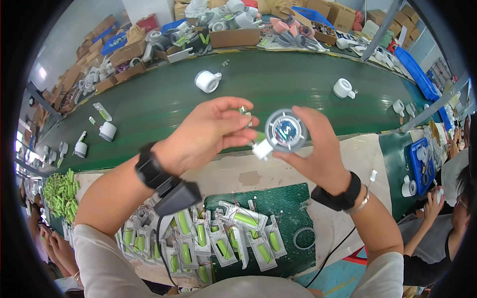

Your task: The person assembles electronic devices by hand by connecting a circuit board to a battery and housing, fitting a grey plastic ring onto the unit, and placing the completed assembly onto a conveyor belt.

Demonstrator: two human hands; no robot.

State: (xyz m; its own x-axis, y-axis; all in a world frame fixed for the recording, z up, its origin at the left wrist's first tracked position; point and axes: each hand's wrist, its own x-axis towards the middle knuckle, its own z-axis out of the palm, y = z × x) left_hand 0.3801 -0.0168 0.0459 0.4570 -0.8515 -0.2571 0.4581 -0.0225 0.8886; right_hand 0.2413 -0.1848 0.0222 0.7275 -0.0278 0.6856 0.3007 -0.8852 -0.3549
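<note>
My right hand [322, 149] grips a round white-and-grey fan head [286, 131], thumb and fingers around its rim. The open face is turned up and shows a blue circuit board inside; a short white neck [262, 149] points down and left. To its left, my left hand [211, 126] pinches a small circuit board [243, 110] with light parts on it, partly hidden by the fingers. A light green piece [260, 137] shows between the hands, by the neck; I cannot tell what it joins.
Below my hands, several white handle shells [247, 217] with green battery cells lie on a green mat [293, 208], beside a grey ring [304, 238]. A green conveyor belt [273, 74] carries white fan heads [207, 81]. Loose green cells [60, 194] are heaped left. People sit at both sides.
</note>
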